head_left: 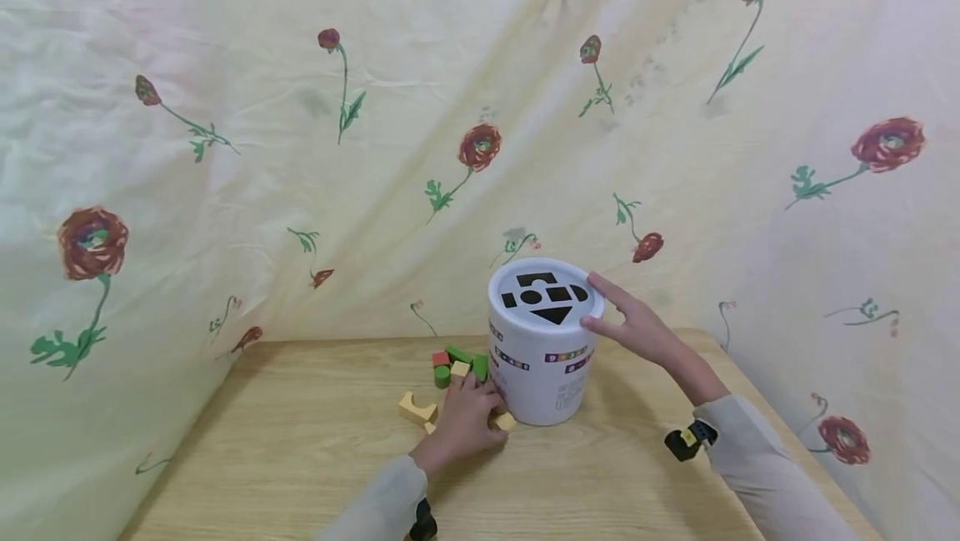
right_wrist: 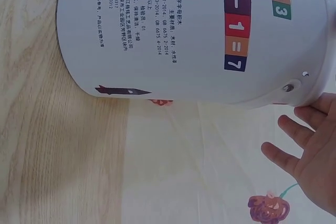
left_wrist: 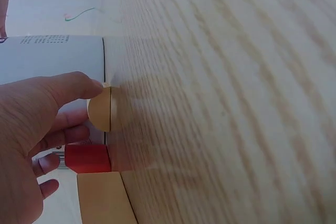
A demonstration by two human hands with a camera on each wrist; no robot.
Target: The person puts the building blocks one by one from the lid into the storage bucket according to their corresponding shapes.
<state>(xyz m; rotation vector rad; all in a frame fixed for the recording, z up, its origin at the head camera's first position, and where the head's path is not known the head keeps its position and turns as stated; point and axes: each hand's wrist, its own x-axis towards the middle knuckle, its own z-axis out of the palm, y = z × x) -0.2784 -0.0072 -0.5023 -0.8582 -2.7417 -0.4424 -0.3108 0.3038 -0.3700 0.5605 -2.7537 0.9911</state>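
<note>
My left hand (head_left: 468, 418) is low over the table, its thumb and fingers about a yellow half-round block (left_wrist: 100, 109) that stands close to the white bucket (head_left: 536, 374). A red block (left_wrist: 86, 158) and a larger yellow block (left_wrist: 102, 198) lie just below that hand in the left wrist view. The bucket stands upright, with shaped holes in its lid (head_left: 531, 298). At the lid's right rim rests my right hand (head_left: 633, 323), thumb and index finger touching it. The other fingers extend straight, apart from the bucket, in the right wrist view.
Past the left hand, a green cylinder (head_left: 442, 376), a red cube (head_left: 440, 358) and a green block (head_left: 459, 354) sit beside the bucket. A yellow arch block (head_left: 417, 409) lies to their left. Flowered cloth (head_left: 390, 149) hangs behind the wooden table (head_left: 315, 441).
</note>
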